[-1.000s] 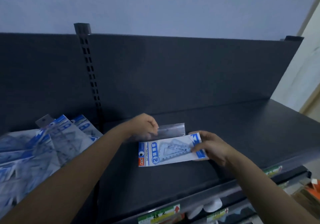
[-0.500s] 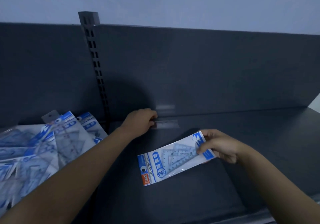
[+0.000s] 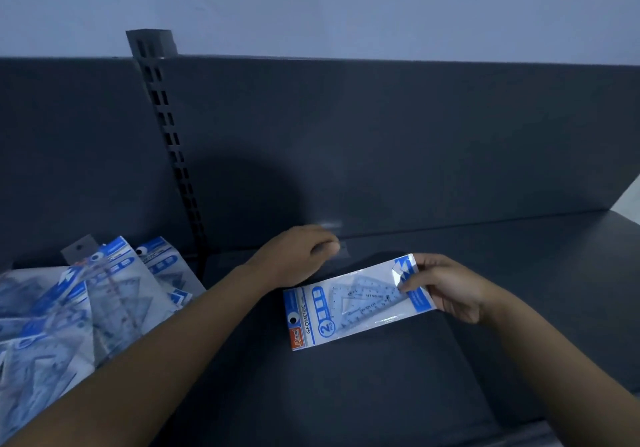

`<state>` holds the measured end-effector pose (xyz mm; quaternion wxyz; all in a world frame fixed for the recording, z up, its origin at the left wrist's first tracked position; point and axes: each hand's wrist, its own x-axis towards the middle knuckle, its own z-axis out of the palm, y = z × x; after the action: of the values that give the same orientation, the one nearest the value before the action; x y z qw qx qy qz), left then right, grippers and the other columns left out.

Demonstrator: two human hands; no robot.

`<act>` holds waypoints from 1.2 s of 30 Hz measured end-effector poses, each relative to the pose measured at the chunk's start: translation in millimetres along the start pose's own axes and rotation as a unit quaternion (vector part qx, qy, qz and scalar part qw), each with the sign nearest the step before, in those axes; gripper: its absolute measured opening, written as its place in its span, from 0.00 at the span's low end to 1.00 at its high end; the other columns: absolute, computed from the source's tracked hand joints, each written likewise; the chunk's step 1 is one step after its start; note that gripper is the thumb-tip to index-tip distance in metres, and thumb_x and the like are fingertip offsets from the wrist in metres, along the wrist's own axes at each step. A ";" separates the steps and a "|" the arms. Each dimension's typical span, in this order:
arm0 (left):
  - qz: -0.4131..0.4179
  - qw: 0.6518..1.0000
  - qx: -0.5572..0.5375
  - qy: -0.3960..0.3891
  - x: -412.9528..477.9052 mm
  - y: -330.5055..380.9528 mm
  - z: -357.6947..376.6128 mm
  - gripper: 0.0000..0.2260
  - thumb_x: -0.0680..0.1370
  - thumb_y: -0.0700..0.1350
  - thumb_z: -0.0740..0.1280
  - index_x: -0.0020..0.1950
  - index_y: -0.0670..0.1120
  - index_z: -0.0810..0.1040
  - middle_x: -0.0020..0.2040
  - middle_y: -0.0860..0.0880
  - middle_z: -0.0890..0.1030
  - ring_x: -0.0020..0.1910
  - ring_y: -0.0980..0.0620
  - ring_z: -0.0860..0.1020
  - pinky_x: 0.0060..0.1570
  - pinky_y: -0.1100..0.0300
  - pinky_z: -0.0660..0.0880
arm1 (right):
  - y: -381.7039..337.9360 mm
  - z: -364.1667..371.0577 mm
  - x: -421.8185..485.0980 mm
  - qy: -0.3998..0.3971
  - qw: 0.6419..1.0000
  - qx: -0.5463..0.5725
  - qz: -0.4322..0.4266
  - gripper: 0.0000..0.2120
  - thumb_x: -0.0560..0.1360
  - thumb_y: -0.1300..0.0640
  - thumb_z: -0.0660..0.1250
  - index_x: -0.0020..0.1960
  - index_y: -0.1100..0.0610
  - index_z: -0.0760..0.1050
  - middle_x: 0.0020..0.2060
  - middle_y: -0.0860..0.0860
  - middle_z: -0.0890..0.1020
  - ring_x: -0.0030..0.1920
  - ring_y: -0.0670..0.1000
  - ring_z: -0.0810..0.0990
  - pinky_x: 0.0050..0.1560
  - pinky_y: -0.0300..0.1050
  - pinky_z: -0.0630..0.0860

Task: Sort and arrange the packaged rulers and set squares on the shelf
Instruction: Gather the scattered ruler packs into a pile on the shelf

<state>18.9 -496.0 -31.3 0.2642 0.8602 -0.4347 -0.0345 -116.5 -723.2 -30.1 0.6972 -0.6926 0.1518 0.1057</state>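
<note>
A white and blue set square pack [image 3: 349, 303] lies slanted on the dark shelf [image 3: 519, 273]. My right hand [image 3: 446, 285] pinches its right end between thumb and fingers. My left hand [image 3: 298, 252] rests at the back of the shelf, fingers curled on a clear ruler pack [image 3: 341, 249] that lies along the back panel; only its right tip shows. A heap of several blue and white set square packs [image 3: 79, 304] lies on the left shelf section.
A slotted upright post [image 3: 166, 128] divides the left section from the dark back panel [image 3: 381, 142]. Bare shelf surface spreads to the right and in front of the held pack.
The clear ruler pack went from tilted up to lying flat against the back panel under my left hand. The set square pack has tilted, its right end raised toward the back.
</note>
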 end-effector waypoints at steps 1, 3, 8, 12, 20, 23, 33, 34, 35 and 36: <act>-0.005 0.999 -0.051 -0.017 4.9 11.8 -0.2 0.12 0.79 0.55 0.62 0.54 0.51 0.81 0.50 0.56 0.81 0.49 0.59 0.78 0.53 0.56 0.76 | -1.1 -3.8 -2.7 0.009 1.000 0.007 -0.008 0.14 0.71 0.76 0.62 0.49 0.64 0.81 0.46 0.62 0.84 0.45 0.57 0.85 0.39 0.46 0.82; -0.026 0.989 -0.122 -0.084 17.6 38.3 2.1 0.12 0.76 0.57 0.68 0.54 0.52 0.81 0.45 0.58 0.82 0.42 0.64 0.79 0.47 0.64 0.76 | -3.5 -16.2 -9.8 0.029 0.999 0.020 -0.025 0.14 0.71 0.76 0.62 0.50 0.64 0.80 0.47 0.61 0.84 0.45 0.57 0.85 0.39 0.46 0.82; -0.002 0.980 -0.140 -0.138 56.8 96.3 19.1 0.07 0.76 0.45 0.71 0.52 0.45 0.81 0.44 0.51 0.83 0.40 0.58 0.79 0.44 0.62 0.74 | -10.1 -76.6 -34.6 0.071 0.995 0.025 -0.066 0.15 0.72 0.76 0.62 0.53 0.64 0.80 0.50 0.63 0.83 0.48 0.59 0.84 0.47 0.50 0.82; -0.003 0.976 -0.155 -0.156 98.0 147.4 48.7 0.06 0.76 0.44 0.70 0.51 0.44 0.80 0.43 0.50 0.83 0.39 0.56 0.81 0.44 0.60 0.77 | -2.9 -150.6 -61.8 0.099 0.992 0.020 -0.077 0.15 0.72 0.76 0.62 0.54 0.65 0.79 0.51 0.62 0.83 0.49 0.60 0.84 0.48 0.50 0.82; -0.034 0.985 -0.118 -0.118 196.9 264.3 163.2 0.08 0.76 0.47 0.70 0.51 0.45 0.80 0.46 0.50 0.83 0.42 0.56 0.79 0.43 0.60 0.75 | 33.1 -332.6 -90.3 0.198 0.968 -0.120 -0.095 0.13 0.69 0.70 0.72 0.52 0.68 0.76 0.49 0.65 0.83 0.49 0.63 0.83 0.57 0.60 0.77; -0.067 0.988 -0.105 -0.096 224.5 299.5 198.3 0.08 0.76 0.48 0.70 0.53 0.47 0.80 0.48 0.51 0.82 0.44 0.56 0.80 0.44 0.61 0.76 | 42.6 -387.9 -93.2 0.208 0.963 -0.142 -0.098 0.11 0.69 0.68 0.74 0.49 0.63 0.76 0.42 0.57 0.84 0.43 0.56 0.84 0.52 0.55 0.80; 0.051 0.981 0.187 0.000 298.4 354.1 259.1 0.16 0.79 0.54 0.62 0.66 0.52 0.74 0.67 0.53 0.71 0.62 0.50 0.71 0.60 0.56 0.67 | 37.2 -480.6 -61.1 0.267 0.941 -0.179 -0.109 0.11 0.71 0.65 0.72 0.46 0.54 0.72 0.44 0.53 0.81 0.42 0.51 0.81 0.39 0.42 0.80; 0.052 0.982 0.179 -0.018 304.9 356.0 262.2 0.15 0.79 0.54 0.62 0.65 0.52 0.75 0.67 0.53 0.71 0.62 0.50 0.72 0.59 0.56 0.68 | 35.8 -483.8 -55.9 0.274 0.937 -0.184 -0.111 0.12 0.71 0.66 0.72 0.46 0.53 0.72 0.46 0.53 0.81 0.44 0.52 0.81 0.44 0.46 0.80; 0.044 0.983 0.174 -0.035 311.6 357.3 265.3 0.14 0.80 0.54 0.61 0.63 0.53 0.76 0.66 0.54 0.72 0.61 0.51 0.72 0.58 0.55 0.70 | 34.6 -486.9 -51.1 0.282 0.934 -0.191 -0.112 0.13 0.71 0.66 0.72 0.46 0.53 0.72 0.46 0.54 0.81 0.44 0.53 0.81 0.46 0.49 0.80; 0.035 0.982 0.177 -0.049 318.0 357.6 268.5 0.14 0.80 0.54 0.60 0.63 0.53 0.76 0.66 0.54 0.72 0.61 0.51 0.73 0.57 0.54 0.71 | 34.3 -490.0 -46.5 0.287 0.930 -0.198 -0.114 0.13 0.70 0.67 0.72 0.47 0.54 0.72 0.46 0.55 0.82 0.44 0.53 0.80 0.47 0.50 0.79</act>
<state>-122.7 -1026.1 -34.2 0.0874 0.8750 -0.4761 0.0095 -204.1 -1208.7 -42.8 0.4797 -0.8300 0.2418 -0.1500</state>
